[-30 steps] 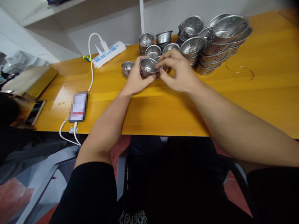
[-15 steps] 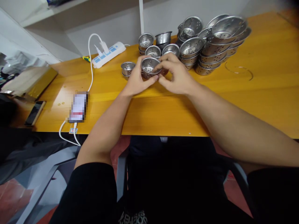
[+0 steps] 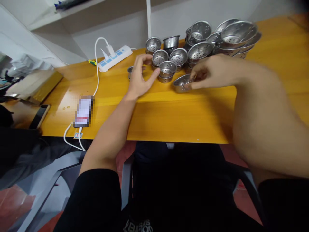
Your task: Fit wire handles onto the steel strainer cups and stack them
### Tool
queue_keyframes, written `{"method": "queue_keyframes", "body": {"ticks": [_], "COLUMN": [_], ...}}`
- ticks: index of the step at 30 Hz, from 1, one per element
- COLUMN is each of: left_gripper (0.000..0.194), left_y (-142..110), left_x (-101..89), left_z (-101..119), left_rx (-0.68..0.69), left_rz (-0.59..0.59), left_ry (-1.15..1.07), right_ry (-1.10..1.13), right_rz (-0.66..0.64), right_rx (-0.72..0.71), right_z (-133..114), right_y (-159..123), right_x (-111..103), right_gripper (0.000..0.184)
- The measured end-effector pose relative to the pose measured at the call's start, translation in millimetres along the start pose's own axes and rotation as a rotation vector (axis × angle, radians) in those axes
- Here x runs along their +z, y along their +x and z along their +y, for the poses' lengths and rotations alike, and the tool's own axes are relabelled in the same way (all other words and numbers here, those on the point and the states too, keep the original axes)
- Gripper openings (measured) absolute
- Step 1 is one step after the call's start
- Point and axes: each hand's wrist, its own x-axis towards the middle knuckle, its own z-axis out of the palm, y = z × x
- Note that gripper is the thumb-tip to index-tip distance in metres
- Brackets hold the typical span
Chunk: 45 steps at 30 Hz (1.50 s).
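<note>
My right hand (image 3: 205,72) grips the rim of a small perforated metal cup (image 3: 182,83), tilted just above or on the table. My left hand (image 3: 142,75) is open, its thumb and fingers spread beside a short stack of perforated cups (image 3: 167,71); whether the thumb touches the rim I cannot tell. Another small cup (image 3: 130,71) is mostly hidden behind my left hand. More stacked cups (image 3: 178,57) stand just behind, and larger perforated cups (image 3: 238,33) rise in tall stacks at the back right, partly covered by my right wrist.
On the yellow wooden table (image 3: 169,112) a charging phone (image 3: 83,111) lies to the left, its white cable running to a power strip (image 3: 115,58). A second phone (image 3: 40,116) rests near a person in dark clothing at far left. A shelf wall stands behind.
My left hand has let go of the cup, which now sits in a stack before it. My right hand has moved right and holds another cup there.
</note>
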Motion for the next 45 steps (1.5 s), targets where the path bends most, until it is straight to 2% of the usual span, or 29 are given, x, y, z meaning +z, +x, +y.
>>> {"method": "queue_keyframes", "body": {"ticks": [3,6,8,11,13,15,18,20,22,25,27,30,32,34,36,37,38,39,41,42,43,45], "left_gripper": [0.079,0.078,0.079,0.098,0.103,0.097,0.082,0.081,0.088,0.106,0.115,0.116,0.114,0.109,0.103,0.1,0.098,0.096,0.095,0.095,0.096,0.098], "left_y": [5.1,3.9,0.3,-4.9,-6.5,-6.6,-4.6,-2.4,-0.2,2.4,3.3,3.7,3.9,4.5,5.3,5.8,6.2,6.5,6.8,6.7,6.5,5.9], "left_x": [-12.0,-22.7,-26.5,-26.9,-25.3,-24.0,-24.2,-25.7,-27.5,-29.4,-29.8,-29.0,-27.3,-24.8,-21.8,-20.2,-18.5,-16.9,-13.9,-12.8,-11.9,-11.1], "left_z": [-19.8,-49.8,-72.8,-100.4,-109.5,-112.1,-112.6,-114.1,-114.9,-107.8,-97.0,-80.1,-74.2,-73.7,-76.0,-77.2,-78.1,-78.4,-77.3,-76.0,-74.6,-71.5], "left_rx": [-0.025,-0.078,-0.19,-0.369,-0.459,-0.485,-0.43,-0.379,-0.339,-0.323,-0.313,-0.247,-0.198,-0.166,-0.145,-0.137,-0.13,-0.125,-0.122,-0.123,-0.125,-0.132], "left_rz": [0.151,0.13,0.118,0.176,0.157,0.138,0.21,0.278,0.311,0.32,0.32,0.319,0.309,0.292,0.277,0.273,0.274,0.279,0.296,0.303,0.306,0.305], "left_ry": [0.099,0.325,0.408,0.276,0.122,0.032,0.056,0.091,0.089,0.041,0.039,0.074,0.063,0.029,-0.003,-0.015,-0.022,-0.025,-0.028,-0.031,-0.037,-0.053], "right_ry": [-0.041,-0.096,-0.134,-0.155,-0.158,-0.154,-0.135,-0.129,-0.117,-0.023,0.075,0.194,0.235,0.245,0.208,0.169,0.104,0.046,-0.088,-0.104,-0.108,-0.103], "right_rz": [-0.03,-0.017,-0.009,0.01,0.032,0.063,0.097,0.1,0.132,0.231,0.252,0.21,0.107,-0.092,-0.273,-0.314,-0.29,-0.22,0.037,0.084,0.098,0.052], "right_rx": [0.041,0.08,0.121,0.161,0.197,0.24,0.268,0.266,0.234,0.045,-0.125,-0.303,-0.347,-0.271,-0.054,0.096,0.247,0.406,0.577,0.649,0.691,0.737], "right_z": [6.1,6.4,3.8,-1.4,-4.9,-8.1,-11.9,-13.0,-12.7,-13.5,-18.5,-28.0,-23.6,-0.6,41.6,67.4,93.9,119.2,158.8,170.8,177.2,176.7], "right_y": [7.4,14.5,17.0,16.8,15.0,12.7,10.8,11.5,13.4,13.7,7.0,-17.9,-39.9,-59.6,-72.5,-76.2,-78.5,-79.9,-80.7,-80.5,-79.8,-76.4], "right_x": [7.4,16.8,21.4,25.2,25.6,24.7,23.4,24.4,26.8,27.9,22.2,3.1,-10.7,-18.9,-19.5,-17.6,-15.0,-12.5,-9.4,-9.3,-10.2,-13.2], "right_gripper": [0.025,0.026,0.033,0.038,0.042,0.047,0.045,0.041,0.036,0.031,0.037,0.058,0.071,0.082,0.097,0.105,0.101,0.088,0.048,0.033,0.027,0.035]}}
